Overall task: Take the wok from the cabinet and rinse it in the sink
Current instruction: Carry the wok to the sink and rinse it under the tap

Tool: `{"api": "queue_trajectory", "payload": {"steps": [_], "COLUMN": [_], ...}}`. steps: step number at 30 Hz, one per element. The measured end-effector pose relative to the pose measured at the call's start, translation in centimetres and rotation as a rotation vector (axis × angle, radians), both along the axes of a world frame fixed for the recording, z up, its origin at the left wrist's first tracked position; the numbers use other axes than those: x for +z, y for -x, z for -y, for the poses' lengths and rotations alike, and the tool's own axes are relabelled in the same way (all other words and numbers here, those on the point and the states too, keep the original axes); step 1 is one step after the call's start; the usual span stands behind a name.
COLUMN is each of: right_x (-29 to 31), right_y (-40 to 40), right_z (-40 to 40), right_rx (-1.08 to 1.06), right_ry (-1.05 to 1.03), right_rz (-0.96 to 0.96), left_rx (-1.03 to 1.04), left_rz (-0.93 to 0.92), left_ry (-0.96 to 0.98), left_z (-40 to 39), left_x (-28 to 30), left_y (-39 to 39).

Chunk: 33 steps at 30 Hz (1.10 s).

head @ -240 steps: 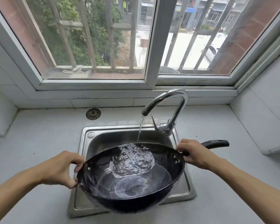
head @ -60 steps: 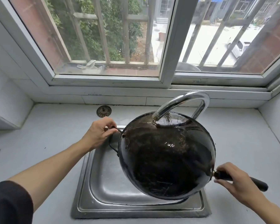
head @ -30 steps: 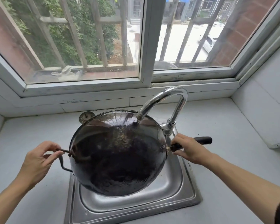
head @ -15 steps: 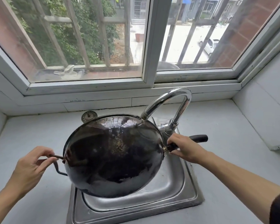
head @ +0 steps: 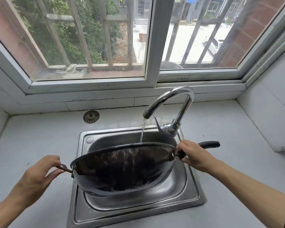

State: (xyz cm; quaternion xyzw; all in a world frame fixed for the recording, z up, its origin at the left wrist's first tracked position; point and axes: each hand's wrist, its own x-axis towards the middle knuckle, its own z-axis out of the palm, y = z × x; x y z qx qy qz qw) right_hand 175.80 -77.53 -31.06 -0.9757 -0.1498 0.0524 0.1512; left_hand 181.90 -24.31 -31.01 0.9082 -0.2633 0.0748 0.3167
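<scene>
Worktop (head: 39, 140): pale and bare across the lower half of the frame, carrying the sink so that spilled water can run back into the basin.
Sink (head: 138, 209): steel basin at lower centre, sitting under the wok to catch whatever runs off it.
Wok (head: 123, 168): held in the air over the basin at centre frame, rim tipped away so that its dark, wet underside faces the camera; this tilt seems meant to bring the far rim under the stream and let the water drain down.
Faucet (head: 174, 102): curved chrome spout at centre right, running; a thin stream drops behind the wok's far rim, and where it lands is hidden.
Right hand (head: 193, 155): grip wrapped tightly around the long black handle close to the bowl, likely to bear most of the weight and set the tilt.
Left hand (head: 39, 170): grip pinching the small wire loop handle between thumb and fingers, steadying the opposite side.
Strainer (head: 91, 116): lies on the worktop behind the sink, upper left of the basin, so the drain appears unplugged.
</scene>
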Motion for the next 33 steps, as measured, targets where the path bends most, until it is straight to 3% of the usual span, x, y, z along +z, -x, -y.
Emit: {"api": "queue_trajectory", "payload": {"steps": [6,15,25,33], "right_x": [0.2,-0.5,-1.7,-3.0], "right_y": [1.0,2.9,3.9,4.4], "right_z": [-0.1,-0.6,-1.0,-0.8], "right_rx": [0.028,0.053,-0.058,-0.060], "right_ry": [0.038,0.087,0.053,0.085], "right_rz": [0.046,0.116,-0.050,-0.020], "left_rx": [-0.218,-0.272,-0.336,-0.320], "left_rz": [0.282,0.322,0.056,-0.114], "left_ry": [-0.240,-0.407,-0.608,-0.677], "left_z": [-1.3,-1.3,-0.1,0.2], "left_x": [-0.8,-0.2,0.1,0.2], "left_y": [0.3,1.6,1.8,1.8]}}
